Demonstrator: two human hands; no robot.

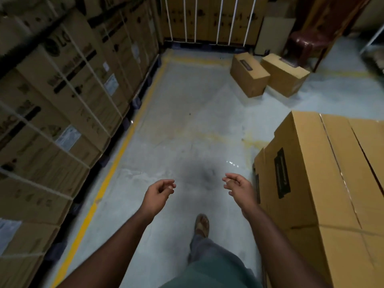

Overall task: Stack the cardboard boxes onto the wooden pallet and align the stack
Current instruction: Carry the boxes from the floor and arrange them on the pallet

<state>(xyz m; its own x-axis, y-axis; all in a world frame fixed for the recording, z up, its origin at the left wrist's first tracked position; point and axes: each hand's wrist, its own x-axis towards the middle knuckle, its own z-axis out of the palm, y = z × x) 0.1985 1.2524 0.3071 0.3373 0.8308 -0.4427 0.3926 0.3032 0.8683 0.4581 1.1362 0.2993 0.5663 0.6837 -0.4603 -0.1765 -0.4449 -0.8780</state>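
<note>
Hanging empty, right grip [235, 183] near stacked boxes [311, 173].

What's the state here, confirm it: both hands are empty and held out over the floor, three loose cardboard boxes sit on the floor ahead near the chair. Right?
Not quite. The head view shows two loose cardboard boxes on the floor near the chair, not three. The rest holds: the left hand and right hand are empty, held out over the floor.

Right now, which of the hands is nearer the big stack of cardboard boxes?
Right. The right hand hovers just beside the stack of cardboard boxes; the left hand hangs farther away over the floor.
</note>
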